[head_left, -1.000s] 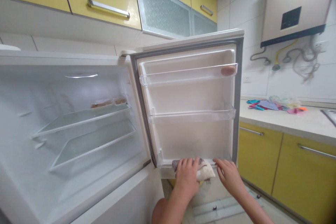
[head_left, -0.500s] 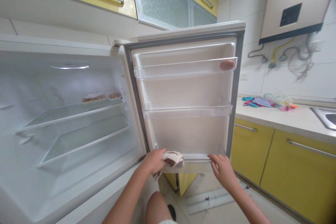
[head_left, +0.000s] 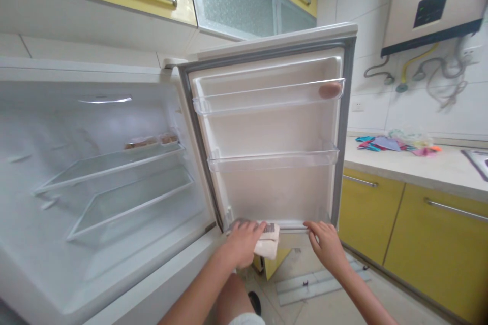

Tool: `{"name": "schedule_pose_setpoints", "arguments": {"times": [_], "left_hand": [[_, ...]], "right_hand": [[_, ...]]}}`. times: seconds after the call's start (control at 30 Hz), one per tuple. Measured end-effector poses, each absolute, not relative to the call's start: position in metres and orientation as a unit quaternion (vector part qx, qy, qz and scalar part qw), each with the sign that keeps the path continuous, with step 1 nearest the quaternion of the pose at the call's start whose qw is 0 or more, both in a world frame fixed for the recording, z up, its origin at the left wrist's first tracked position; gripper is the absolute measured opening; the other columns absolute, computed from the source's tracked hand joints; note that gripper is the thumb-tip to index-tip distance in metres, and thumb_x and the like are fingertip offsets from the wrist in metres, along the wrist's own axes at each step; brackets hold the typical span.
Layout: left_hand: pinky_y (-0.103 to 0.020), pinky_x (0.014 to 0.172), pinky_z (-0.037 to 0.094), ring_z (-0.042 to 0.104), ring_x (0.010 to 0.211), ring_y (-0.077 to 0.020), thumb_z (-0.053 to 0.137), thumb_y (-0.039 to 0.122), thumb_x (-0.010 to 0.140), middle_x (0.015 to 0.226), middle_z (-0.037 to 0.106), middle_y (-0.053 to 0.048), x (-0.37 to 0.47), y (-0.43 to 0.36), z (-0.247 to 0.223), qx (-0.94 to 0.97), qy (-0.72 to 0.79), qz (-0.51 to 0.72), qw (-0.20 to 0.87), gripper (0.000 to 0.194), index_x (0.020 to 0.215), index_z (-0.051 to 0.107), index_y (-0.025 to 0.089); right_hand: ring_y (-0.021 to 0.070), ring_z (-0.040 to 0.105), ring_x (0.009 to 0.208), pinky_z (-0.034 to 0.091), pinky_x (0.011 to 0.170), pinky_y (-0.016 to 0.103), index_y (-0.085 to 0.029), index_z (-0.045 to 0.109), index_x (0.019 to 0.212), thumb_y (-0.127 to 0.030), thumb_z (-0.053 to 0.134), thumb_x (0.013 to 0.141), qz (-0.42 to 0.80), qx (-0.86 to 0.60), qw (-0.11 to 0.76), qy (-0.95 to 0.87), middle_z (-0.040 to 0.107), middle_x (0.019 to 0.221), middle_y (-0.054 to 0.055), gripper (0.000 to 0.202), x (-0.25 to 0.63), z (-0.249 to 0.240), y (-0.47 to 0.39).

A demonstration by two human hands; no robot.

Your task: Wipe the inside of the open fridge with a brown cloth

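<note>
My left hand [head_left: 244,244] is closed on a folded pale cloth [head_left: 269,239], pressed against the bottom edge of the open fridge door [head_left: 274,190], near its hinge side. At the lower right corner of that door, my right hand [head_left: 323,239] curls its fingers over the bottom rim. Two clear door racks [head_left: 274,160] run across the inside of the door. A brown, egg-like object [head_left: 330,90] sits at the right end of the upper rack. The left hand's fingertips partly cover the cloth.
Inside the fridge on the left are glass shelves [head_left: 133,198], with food packs [head_left: 142,142] on the upper one. Coloured cloths [head_left: 385,143] and a plastic bag lie on the countertop [head_left: 427,170]. Yellow cabinets [head_left: 434,244] stand right. A white panel [head_left: 320,282] lies on the floor.
My left hand has moved right along the door's bottom edge with the cloth, turning palm down. My right hand stays at its corner. The view has shifted slightly.
</note>
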State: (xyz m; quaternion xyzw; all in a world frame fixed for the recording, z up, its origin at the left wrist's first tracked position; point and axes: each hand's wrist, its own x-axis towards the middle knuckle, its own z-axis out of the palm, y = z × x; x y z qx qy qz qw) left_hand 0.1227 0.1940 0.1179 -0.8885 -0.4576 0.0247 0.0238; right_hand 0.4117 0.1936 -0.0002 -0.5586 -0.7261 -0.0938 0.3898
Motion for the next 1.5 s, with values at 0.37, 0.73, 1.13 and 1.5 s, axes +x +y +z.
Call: {"name": "schedule_pose_setpoints", "arguments": {"times": [0.37, 0.73, 1.13, 1.5], "left_hand": [[-0.039, 0.119, 0.037, 0.053, 0.136, -0.0238, 0.055, 0.038, 0.087, 0.146, 0.060, -0.010, 0.091, 0.203, 0.125, -0.866, -0.482, -0.066, -0.115, 0.059, 0.143, 0.052, 0.024], [-0.042, 0.090, 0.055, 0.071, 0.109, -0.0357, 0.075, 0.054, 0.068, 0.113, 0.078, -0.011, 0.102, 0.239, 0.105, -0.858, -0.510, 0.042, -0.044, 0.045, 0.104, 0.072, 0.026], [-0.042, 0.089, 0.055, 0.071, 0.110, -0.0343, 0.067, 0.051, 0.078, 0.115, 0.077, -0.011, 0.178, 0.221, 0.097, -0.873, -0.486, 0.008, -0.037, 0.039, 0.107, 0.068, 0.026], [-0.044, 0.090, 0.056, 0.071, 0.109, -0.0339, 0.073, 0.051, 0.073, 0.118, 0.074, -0.014, 0.264, 0.206, 0.097, -0.895, -0.444, 0.013, -0.053, 0.054, 0.118, 0.059, 0.024]], "right_hand": [[0.0206, 0.066, 0.085, 0.041, 0.082, 0.036, -0.022, 0.070, 0.105, -0.024, 0.044, 0.098, -0.082, -0.561, 0.397, -0.722, 0.075, 0.091, 0.005, 0.027, 0.409, 0.000, 0.187], [0.0213, 0.066, 0.086, 0.044, 0.081, 0.037, -0.023, 0.069, 0.106, -0.023, 0.045, 0.096, -0.039, -0.543, 0.461, -0.701, 0.077, 0.093, 0.005, 0.027, 0.404, -0.003, 0.182], [0.0247, 0.074, 0.095, 0.061, 0.082, 0.039, -0.022, 0.072, 0.103, -0.031, 0.052, 0.088, 0.153, -0.505, 0.654, -0.542, 0.078, 0.104, 0.011, 0.027, 0.451, 0.014, 0.181], [0.0202, 0.074, 0.107, 0.062, 0.091, 0.034, -0.024, 0.070, 0.125, -0.011, 0.042, 0.082, -0.025, -0.547, 0.539, -0.641, 0.076, 0.121, 0.006, 0.052, 0.467, -0.028, 0.157]]}}
